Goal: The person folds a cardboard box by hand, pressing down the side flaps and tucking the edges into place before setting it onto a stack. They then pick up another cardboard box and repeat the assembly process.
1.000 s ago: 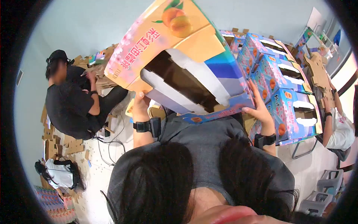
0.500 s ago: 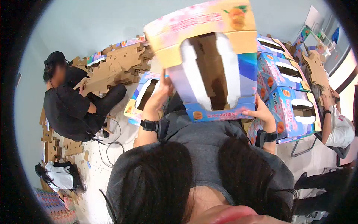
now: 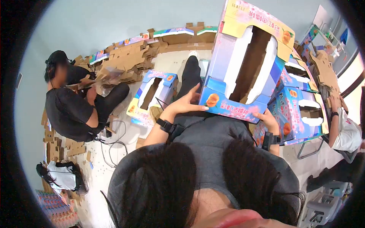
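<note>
A printed cardboard fruit box (image 3: 218, 81), blue, purple and yellow with peach pictures, is held tilted in front of my lap. Its top has a long slot with white flaps, and the brown inside shows through. My left hand (image 3: 186, 104) grips its lower left edge, thumb on the printed front. At the lower right corner, my right hand (image 3: 268, 121) holds the same box, with part of its fingers hidden. A similar box (image 3: 165, 89) stands on the floor to the left.
On the right, several assembled boxes (image 3: 287, 100) are stacked on a metal-legged stand (image 3: 311, 148). Flat brown cardboard (image 3: 125, 62) lies along the wall. One person (image 3: 72, 106) sits at left, another (image 3: 346, 129) works at right. Cables (image 3: 114, 152) and grey stools (image 3: 327, 205) occupy the floor.
The box has swung to the right and turned, its upper end now leaning right. My left hand has moved right with it, uncovering the floor box and my leg.
</note>
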`<state>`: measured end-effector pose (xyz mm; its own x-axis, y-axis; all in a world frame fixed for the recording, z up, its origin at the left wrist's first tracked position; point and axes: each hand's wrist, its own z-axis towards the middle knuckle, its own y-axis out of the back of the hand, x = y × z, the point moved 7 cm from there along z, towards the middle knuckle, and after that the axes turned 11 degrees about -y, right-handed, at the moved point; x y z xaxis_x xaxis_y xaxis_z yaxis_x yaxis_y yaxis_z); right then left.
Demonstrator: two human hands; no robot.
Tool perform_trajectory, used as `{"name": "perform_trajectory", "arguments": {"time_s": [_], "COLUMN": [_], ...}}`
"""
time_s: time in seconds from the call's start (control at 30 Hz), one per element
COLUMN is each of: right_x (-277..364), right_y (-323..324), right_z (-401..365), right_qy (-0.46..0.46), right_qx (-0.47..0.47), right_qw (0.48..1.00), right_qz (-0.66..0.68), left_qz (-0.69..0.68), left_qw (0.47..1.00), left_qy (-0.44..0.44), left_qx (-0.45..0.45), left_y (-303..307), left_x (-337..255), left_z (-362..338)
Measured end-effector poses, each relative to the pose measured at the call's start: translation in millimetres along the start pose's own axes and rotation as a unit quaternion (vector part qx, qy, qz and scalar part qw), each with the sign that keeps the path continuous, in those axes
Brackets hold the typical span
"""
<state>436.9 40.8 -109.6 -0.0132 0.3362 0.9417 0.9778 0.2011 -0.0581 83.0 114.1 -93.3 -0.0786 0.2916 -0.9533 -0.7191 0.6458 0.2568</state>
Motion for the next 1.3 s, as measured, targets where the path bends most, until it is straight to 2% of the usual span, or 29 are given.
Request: {"name": "perform_trajectory", "arguments": {"time_s": [0.13, 0.2, 0.33, 0.47, 0.57, 0.67, 0.7, 0.8, 0.9, 1.0, 1.1, 1.2, 1.23, 1.3], "right_x": [0, -5, -4, -4, -13, -30, -28, -31, -30, -35, -32, -12, -13, -2], "right_y": [-6, -4, -4, -3, -2, 1, 1, 5, -2, 0, -1, 0, 4, 15], "right_z": [-5, -2, -1, 14, 18, 33, 32, 23, 13, 6, 6, -4, -5, 0], "right_qy": [0.004, 0.017, 0.007, 0.019, 0.022, 0.025, 0.043, 0.015, 0.029, 0.027, 0.099, 0.116, 0.101, 0.125], "right_qx": [0.046, 0.029, -0.012, 0.024, -0.033, -0.001, -0.009, -0.045, -0.037, -0.087, -0.066, -0.064, -0.101, -0.068], "right_qw": [0.999, 0.999, 0.999, 0.998, 0.986, 0.968, 0.967, 0.968, 0.971, 0.969, 0.955, 0.946, 0.937, 0.918], "right_qz": [-0.015, -0.021, 0.035, 0.063, 0.164, 0.251, 0.252, 0.246, 0.235, 0.229, 0.27, 0.296, 0.319, 0.371], "left_qz": [-0.057, -0.098, -0.106, -0.125, -0.14, -0.141, -0.139, -0.178, -0.183, -0.189, -0.187, -0.182, -0.18, -0.201], "left_qw": [0.998, 0.994, 0.994, 0.992, 0.989, 0.989, 0.989, 0.983, 0.982, 0.982, 0.982, 0.982, 0.982, 0.978], "left_qy": [-0.035, -0.044, -0.024, -0.005, 0.034, 0.035, 0.028, 0.023, 0.018, 0.012, 0.02, 0.029, 0.032, 0.031], "left_qx": [-0.016, -0.032, -0.011, -0.017, -0.028, -0.042, -0.048, -0.035, -0.036, -0.026, -0.025, -0.035, -0.038, -0.047], "left_y": [-2, -3, -6, -6, -2, 1, 1, 0, 2, 3, 4, 6, 6, 6], "left_x": [-10, -12, -3, -7, -1, 16, 14, 7, 7, 7, 7, 6, 6, 6], "left_z": [-3, -5, -4, -4, -3, -3, -5, -10, -11, -11, -12, -14, -15, -15]}}
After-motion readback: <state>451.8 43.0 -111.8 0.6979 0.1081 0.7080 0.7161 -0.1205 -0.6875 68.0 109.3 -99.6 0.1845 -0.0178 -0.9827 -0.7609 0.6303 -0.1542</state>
